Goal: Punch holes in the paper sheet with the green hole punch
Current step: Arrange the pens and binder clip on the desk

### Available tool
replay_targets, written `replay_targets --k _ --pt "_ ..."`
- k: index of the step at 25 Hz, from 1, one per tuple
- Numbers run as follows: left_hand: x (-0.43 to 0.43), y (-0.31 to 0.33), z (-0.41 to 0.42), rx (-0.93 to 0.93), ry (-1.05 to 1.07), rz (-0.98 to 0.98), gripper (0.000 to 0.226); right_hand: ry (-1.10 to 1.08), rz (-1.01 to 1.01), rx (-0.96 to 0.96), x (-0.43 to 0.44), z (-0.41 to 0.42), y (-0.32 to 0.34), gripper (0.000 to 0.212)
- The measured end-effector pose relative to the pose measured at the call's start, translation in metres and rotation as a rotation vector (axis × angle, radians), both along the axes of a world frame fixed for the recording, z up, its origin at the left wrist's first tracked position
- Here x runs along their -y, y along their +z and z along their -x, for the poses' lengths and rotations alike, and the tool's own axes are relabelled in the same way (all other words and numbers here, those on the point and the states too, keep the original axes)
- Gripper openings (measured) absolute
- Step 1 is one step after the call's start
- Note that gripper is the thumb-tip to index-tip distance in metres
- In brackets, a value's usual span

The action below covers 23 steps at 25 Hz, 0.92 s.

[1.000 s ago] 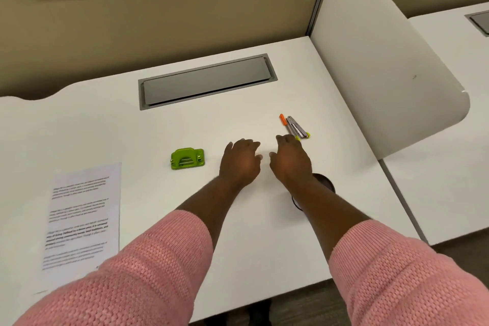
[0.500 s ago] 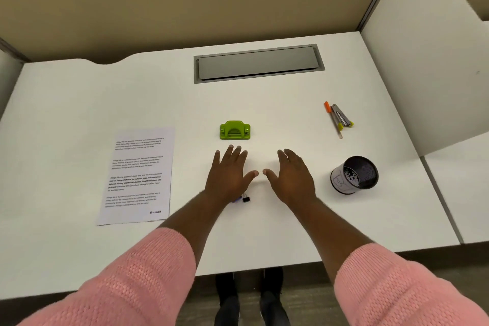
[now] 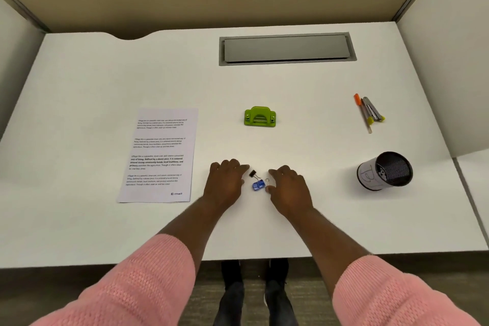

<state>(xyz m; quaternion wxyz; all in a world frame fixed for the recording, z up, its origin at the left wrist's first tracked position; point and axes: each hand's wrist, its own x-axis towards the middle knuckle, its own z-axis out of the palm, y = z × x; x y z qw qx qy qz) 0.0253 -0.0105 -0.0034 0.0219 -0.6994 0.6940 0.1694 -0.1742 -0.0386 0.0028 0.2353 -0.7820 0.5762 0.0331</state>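
The green hole punch sits on the white desk, in the middle, beyond both hands. A printed paper sheet lies flat to the left of it. My left hand rests palm down on the desk, just right of the sheet, holding nothing. My right hand rests palm down beside it, fingers loosely spread. Between the hands lie a small black binder clip, a blue clip and a paper clip.
A black mesh pen cup lies tilted at the right. Several pens and highlighters lie at the far right. A grey cable tray lid is set into the desk's back. Partition walls enclose three sides.
The view has swung left and down, centring the desk. Both hands drew back toward the front edge and apart, uncovering the small clips between them.
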Motion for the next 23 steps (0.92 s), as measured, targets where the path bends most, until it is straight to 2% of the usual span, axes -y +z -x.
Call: replay_targets --k 5,10,14,19,23 --pt "0.01 -0.003 0.005 -0.042 -0.084 0.053 0.045 -0.036 -0.027 0.037 -0.002 -0.009 0.0 0.04" --pt "0.02 -0.01 0.012 0.019 -0.165 0.065 0.028 -0.026 0.006 -0.045 0.002 -0.009 0.001 0.035" --pt "0.027 -0.015 0.017 0.032 -0.107 0.051 0.019 -0.039 0.007 -0.035 0.001 -0.003 -0.001 0.026" --pt "0.038 -0.012 0.026 -0.029 -0.005 0.074 0.022 -0.1 -0.05 -0.003 0.004 0.0 -0.001 0.031" --pt "0.064 -0.001 0.05 -0.107 0.066 0.04 0.028 -0.131 -0.017 0.037 0.029 0.015 0.007 0.028"
